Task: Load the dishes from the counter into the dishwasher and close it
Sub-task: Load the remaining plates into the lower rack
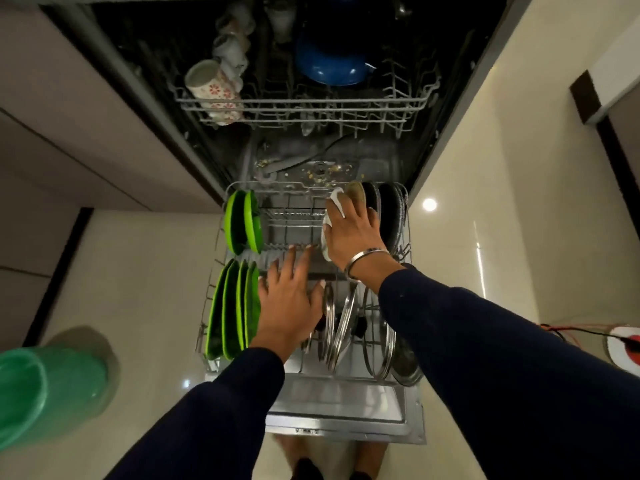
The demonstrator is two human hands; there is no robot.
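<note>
The dishwasher stands open with its lower rack (pixel 221 271) pulled out over the dropped door (pixel 346 410). My right hand (pixel 353 233) grips a white plate (pixel 334 202) standing on edge in the rack's far right rows, beside dark plates (pixel 391 213). My left hand (pixel 289 303) hovers over the rack's middle with fingers spread, holding nothing. Green plates (pixel 235 306) stand along the left side, and steel and glass lids (pixel 346 327) fill the near right.
The upper rack (pixel 311 105) holds floral mugs (pixel 211 88) and a blue bowl (pixel 332 64). Food scraps lie on the tub floor (pixel 311 168). A green bucket (pixel 45 386) sits on the floor at left. A red and white object with wires (pixel 623 344) lies at right.
</note>
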